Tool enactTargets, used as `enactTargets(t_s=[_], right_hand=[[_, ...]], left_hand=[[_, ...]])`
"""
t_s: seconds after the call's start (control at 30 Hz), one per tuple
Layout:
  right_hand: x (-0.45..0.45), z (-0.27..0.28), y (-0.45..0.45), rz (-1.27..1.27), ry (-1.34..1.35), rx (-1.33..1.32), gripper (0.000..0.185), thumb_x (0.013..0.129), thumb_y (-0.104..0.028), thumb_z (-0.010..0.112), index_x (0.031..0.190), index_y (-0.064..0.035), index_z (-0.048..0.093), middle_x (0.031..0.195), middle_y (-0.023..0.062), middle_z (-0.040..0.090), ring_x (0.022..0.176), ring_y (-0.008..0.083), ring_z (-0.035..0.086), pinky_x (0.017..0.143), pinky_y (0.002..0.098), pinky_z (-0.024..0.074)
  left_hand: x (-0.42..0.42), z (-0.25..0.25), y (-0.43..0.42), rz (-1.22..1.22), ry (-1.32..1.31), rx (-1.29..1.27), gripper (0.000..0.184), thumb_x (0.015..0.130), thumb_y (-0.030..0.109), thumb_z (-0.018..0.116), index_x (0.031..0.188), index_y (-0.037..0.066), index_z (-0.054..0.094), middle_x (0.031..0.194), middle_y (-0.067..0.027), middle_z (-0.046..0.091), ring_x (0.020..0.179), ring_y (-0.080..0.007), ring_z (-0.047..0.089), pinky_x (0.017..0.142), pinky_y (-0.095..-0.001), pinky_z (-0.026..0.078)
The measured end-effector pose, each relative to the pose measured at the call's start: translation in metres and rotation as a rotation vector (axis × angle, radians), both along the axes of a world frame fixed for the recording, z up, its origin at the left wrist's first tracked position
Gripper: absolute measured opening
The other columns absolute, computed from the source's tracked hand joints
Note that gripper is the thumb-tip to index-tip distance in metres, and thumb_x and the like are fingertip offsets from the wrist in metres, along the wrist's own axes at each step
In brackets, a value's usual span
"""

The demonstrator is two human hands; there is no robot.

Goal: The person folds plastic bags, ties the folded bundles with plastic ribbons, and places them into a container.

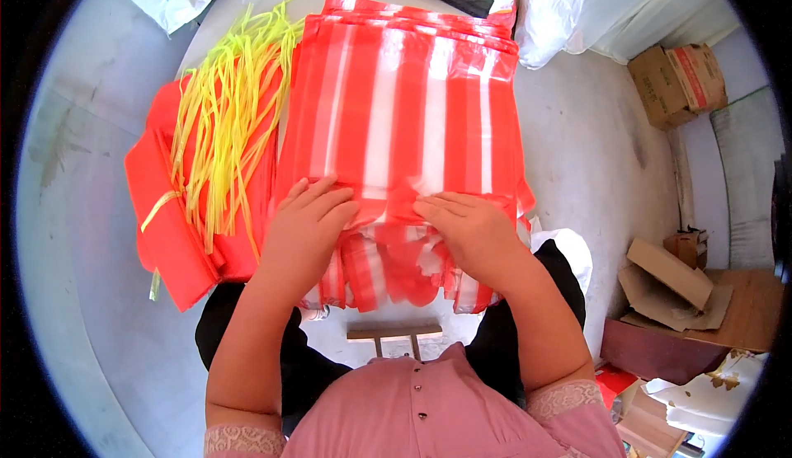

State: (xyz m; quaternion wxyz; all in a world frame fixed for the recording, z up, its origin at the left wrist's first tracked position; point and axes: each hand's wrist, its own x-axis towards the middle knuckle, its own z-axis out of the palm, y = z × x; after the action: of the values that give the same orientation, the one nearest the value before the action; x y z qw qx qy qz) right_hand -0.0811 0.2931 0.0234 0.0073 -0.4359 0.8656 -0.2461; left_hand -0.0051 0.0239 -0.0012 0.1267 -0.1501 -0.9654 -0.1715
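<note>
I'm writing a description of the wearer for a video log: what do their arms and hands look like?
The left hand and right hand are bare, with no gloves, rings or watch showing. The pink shirt's short sleeves end in pale lace trim.

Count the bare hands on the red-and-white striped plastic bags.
2. The left hand lies on the near left part of the striped plastic bags; the right hand lies on their near right part. Neither hand is hidden.
</note>
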Motion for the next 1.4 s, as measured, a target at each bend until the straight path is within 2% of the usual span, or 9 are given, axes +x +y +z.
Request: enactTargets(t_s=[0.2,0.4,0.5,0.6,0.7,0.9,1.1,1.2,1.4], right_hand=[[-0.01,0.035,0.012,0.048,-0.403,0.308,0.023,0.097,-0.012,0.064,0.117,-0.0031,0.07,0.1,0.0183,0.073,0.094,0.0364,0.071,0.078,0.0416,0.0563],[-0.033,0.018,0.016,0.043,-0.558,0.086,0.019,0.099,-0.016,0.064,0.107,0.0007,0.069,0.083,0.0149,0.067,0.074,0.0263,0.064,0.071,0.0372,0.0511],[-0.043,0.01,0.011,-0.072,-0.638,0.053,0.027,0.099,-0.025,0.062,0.109,-0.0024,0.071,0.095,0.0214,0.071,0.089,0.0389,0.071,0.078,0.0457,0.0544],[-0.046,0.005,0.007,-0.192,-0.626,0.057,0.028,0.098,-0.025,0.065,0.111,-0.001,0.072,0.096,0.0212,0.073,0.088,0.0362,0.071,0.079,0.0444,0.0543],[-0.044,-0.009,0.013,-0.252,-0.616,-0.105,0.019,0.097,-0.013,0.068,0.112,0.0005,0.07,0.091,0.0095,0.071,0.079,0.0166,0.063,0.073,0.0343,0.0509],[-0.03,0.01,0.048,-0.329,-0.629,-0.061,0.041,0.094,-0.004,0.071,0.134,-0.0033,0.059,0.095,0.0015,0.061,0.083,0.011,0.057,0.074,0.0295,0.0484],[-0.022,0.005,0.064,-0.388,-0.763,-0.138,0.027,0.097,0.001,0.063,0.123,-0.0032,0.059,0.088,0.0001,0.056,0.082,0.0088,0.054,0.073,0.0272,0.046],[-0.026,0.0,0.066,-0.333,-0.679,-0.091,0.014,0.098,0.002,0.059,0.111,-0.0024,0.061,0.089,0.0009,0.058,0.082,0.0093,0.055,0.074,0.0272,0.0468],[-0.025,-0.017,0.065,-0.32,-0.528,-0.193,0.01,0.099,0.002,0.058,0.101,-0.0004,0.067,0.095,0.006,0.067,0.089,0.0166,0.062,0.082,0.0307,0.051]], left_hand=[[0.016,0.038,-0.016,0.068,-0.591,0.263,0.031,0.08,0.003,0.078,0.11,0.004,0.07,0.107,-0.0178,0.071,0.103,-0.0345,0.068,0.088,-0.045,0.053],[0.021,0.018,-0.023,0.13,-0.54,0.451,0.022,0.087,0.006,0.077,0.105,-0.002,0.068,0.083,-0.0146,0.066,0.074,-0.03,0.063,0.07,-0.0389,0.05],[0.014,0.015,-0.014,0.36,-0.589,0.548,0.02,0.092,0.011,0.075,0.104,-0.003,0.068,0.078,-0.0158,0.064,0.07,-0.0276,0.06,0.068,-0.0384,0.05],[0.007,0.02,-0.007,0.393,-0.475,0.457,0.022,0.095,0.017,0.073,0.106,-0.002,0.069,0.08,-0.0183,0.066,0.072,-0.029,0.064,0.069,-0.0392,0.05],[0.001,0.02,-0.005,0.425,-0.491,0.408,0.023,0.096,0.02,0.072,0.105,-0.001,0.069,0.081,-0.021,0.066,0.073,-0.0315,0.066,0.069,-0.0402,0.051],[-0.003,0.005,-0.005,0.431,-0.404,0.449,0.024,0.097,0.026,0.069,0.097,0.002,0.069,0.083,-0.0201,0.068,0.081,-0.0406,0.067,0.07,-0.0479,0.051],[-0.003,0.006,-0.004,0.47,-0.397,0.482,0.023,0.096,0.024,0.07,0.106,0.004,0.065,0.091,-0.0196,0.071,0.089,-0.0404,0.07,0.076,-0.0472,0.053],[-0.002,0.0,-0.011,0.488,-0.44,0.651,0.019,0.097,0.009,0.068,0.109,0.003,0.054,0.091,-0.0135,0.07,0.085,-0.021,0.068,0.079,-0.0375,0.053],[0.007,0.021,-0.028,0.426,-0.574,0.718,0.013,0.098,-0.002,0.057,0.105,0.004,0.048,0.097,-0.0064,0.061,0.093,-0.0136,0.06,0.085,-0.0307,0.049]])
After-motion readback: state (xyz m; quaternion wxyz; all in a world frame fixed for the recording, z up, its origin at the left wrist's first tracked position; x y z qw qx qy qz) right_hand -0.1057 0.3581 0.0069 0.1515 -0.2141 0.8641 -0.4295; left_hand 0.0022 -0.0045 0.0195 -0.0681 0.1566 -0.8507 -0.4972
